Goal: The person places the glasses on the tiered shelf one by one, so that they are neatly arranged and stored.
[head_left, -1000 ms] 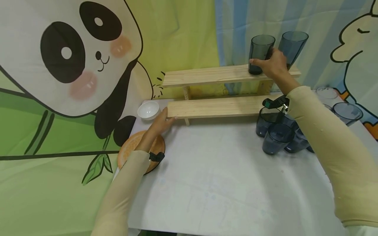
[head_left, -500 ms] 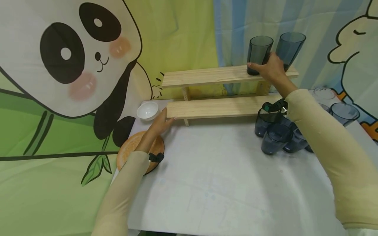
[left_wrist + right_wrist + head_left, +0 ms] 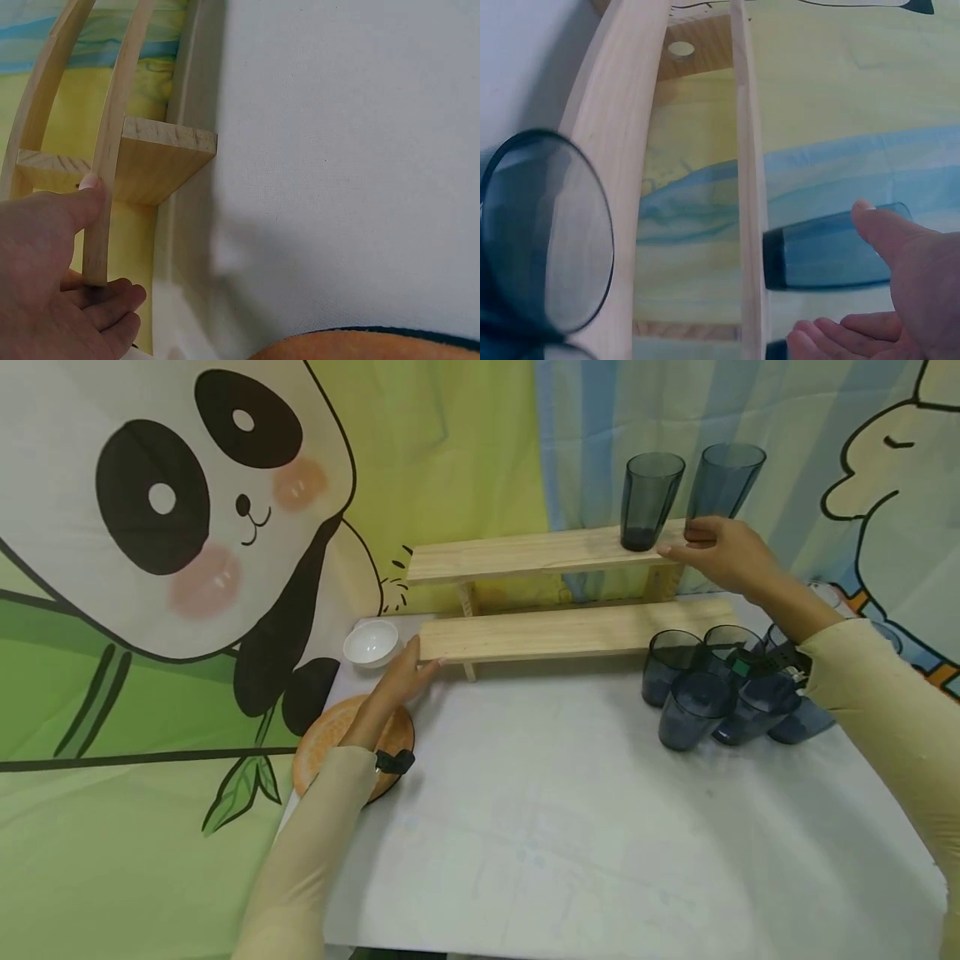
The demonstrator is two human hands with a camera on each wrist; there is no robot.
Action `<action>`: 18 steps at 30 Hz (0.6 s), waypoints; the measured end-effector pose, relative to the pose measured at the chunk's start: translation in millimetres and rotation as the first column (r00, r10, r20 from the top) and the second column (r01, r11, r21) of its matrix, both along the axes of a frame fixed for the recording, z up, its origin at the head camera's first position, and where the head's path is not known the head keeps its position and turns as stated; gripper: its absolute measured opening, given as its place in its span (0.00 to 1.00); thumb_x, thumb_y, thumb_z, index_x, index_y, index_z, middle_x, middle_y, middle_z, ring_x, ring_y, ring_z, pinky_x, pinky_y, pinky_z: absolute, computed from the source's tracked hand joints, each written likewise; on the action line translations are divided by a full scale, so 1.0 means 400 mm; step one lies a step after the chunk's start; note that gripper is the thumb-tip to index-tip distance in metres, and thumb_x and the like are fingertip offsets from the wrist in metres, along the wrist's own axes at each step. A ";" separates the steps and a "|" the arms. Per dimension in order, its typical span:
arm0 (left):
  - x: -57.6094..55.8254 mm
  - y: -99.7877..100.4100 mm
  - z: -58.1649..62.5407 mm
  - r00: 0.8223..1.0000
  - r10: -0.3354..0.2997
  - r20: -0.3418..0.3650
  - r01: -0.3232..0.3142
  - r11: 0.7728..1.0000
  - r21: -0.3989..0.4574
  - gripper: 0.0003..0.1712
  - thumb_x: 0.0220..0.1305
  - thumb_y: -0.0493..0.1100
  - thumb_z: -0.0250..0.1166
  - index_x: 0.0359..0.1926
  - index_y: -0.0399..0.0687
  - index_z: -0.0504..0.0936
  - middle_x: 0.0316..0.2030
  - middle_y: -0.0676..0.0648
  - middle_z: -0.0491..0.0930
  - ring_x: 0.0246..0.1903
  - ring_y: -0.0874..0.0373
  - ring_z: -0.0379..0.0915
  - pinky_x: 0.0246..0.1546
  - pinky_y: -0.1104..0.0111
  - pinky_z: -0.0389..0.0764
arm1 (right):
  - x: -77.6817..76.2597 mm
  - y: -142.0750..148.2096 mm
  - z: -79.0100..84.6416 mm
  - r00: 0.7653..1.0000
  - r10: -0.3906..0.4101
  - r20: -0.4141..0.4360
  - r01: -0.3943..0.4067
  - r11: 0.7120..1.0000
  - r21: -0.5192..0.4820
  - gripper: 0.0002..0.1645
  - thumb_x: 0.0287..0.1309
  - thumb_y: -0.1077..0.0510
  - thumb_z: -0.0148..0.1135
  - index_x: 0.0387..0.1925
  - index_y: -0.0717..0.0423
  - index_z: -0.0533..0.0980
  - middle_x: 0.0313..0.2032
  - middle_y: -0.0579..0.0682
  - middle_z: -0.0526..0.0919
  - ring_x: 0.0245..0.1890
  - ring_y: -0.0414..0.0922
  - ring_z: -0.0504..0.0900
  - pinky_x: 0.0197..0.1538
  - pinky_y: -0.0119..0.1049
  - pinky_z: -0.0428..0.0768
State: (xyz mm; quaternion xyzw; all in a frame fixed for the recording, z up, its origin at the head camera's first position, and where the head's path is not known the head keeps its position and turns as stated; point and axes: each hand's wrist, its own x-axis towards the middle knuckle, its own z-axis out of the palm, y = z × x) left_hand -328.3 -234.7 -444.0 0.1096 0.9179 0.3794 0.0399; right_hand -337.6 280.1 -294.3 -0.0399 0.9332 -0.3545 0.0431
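Observation:
A two-tier wooden shelf stands at the back of the white table. My left hand holds the left end of its lower board; in the left wrist view the thumb lies on one face and the fingers curl at the end. On the right of the upper board, a grey-tinted glass and a blue-tinted glass stand upright, side by side. My right hand is in front of the blue-tinted one, partly covering its base. Thumb and fingers are spread apart, holding nothing.
Several dark tinted glasses cluster at the right, in front of the shelf and below my right forearm. A white bowl sits left of the shelf. An orange round plate lies under my left forearm.
My right hand has let go of the grey-tinted glass and moved right and down, away from it. The glass stays standing on the upper board. My left hand keeps its hold.

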 end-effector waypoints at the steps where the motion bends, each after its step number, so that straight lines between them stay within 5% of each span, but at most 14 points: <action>1: -0.001 0.000 0.000 1.000 0.001 -0.002 -0.001 1.000 -0.001 0.45 0.80 0.52 0.60 0.83 0.38 0.48 0.80 0.32 0.55 0.80 0.37 0.51 0.82 0.46 0.52 | 0.011 0.013 0.002 1.000 0.006 0.003 -0.006 1.000 0.001 0.62 0.72 0.26 0.51 0.85 0.61 0.39 0.82 0.67 0.51 0.79 0.70 0.54 0.75 0.72 0.57; 9: -0.006 -0.001 0.005 1.000 0.006 -0.002 -0.006 1.000 -0.008 0.44 0.80 0.53 0.60 0.83 0.38 0.50 0.80 0.32 0.57 0.80 0.37 0.52 0.81 0.46 0.54 | 0.104 0.148 0.001 0.994 -0.079 -0.073 0.078 0.997 -0.019 0.56 0.76 0.33 0.52 0.86 0.54 0.37 0.81 0.67 0.51 0.79 0.72 0.52 0.72 0.78 0.55; 13: -0.008 -0.003 0.008 1.000 -0.004 0.003 0.004 1.000 -0.002 0.44 0.80 0.52 0.60 0.83 0.39 0.50 0.80 0.33 0.57 0.80 0.37 0.52 0.81 0.45 0.54 | 0.147 0.223 -0.020 0.965 -0.223 -0.136 0.213 0.973 -0.085 0.52 0.78 0.35 0.51 0.86 0.47 0.37 0.83 0.63 0.48 0.81 0.69 0.49 0.77 0.74 0.52; 18: -0.009 -0.006 0.005 1.000 -0.019 0.017 0.019 1.000 -0.001 0.45 0.80 0.52 0.60 0.83 0.39 0.49 0.80 0.33 0.56 0.80 0.37 0.52 0.81 0.45 0.54 | 0.195 0.310 -0.060 0.920 -0.356 -0.164 0.342 0.934 -0.105 0.50 0.79 0.39 0.49 0.86 0.53 0.39 0.83 0.67 0.45 0.82 0.69 0.44 0.80 0.70 0.47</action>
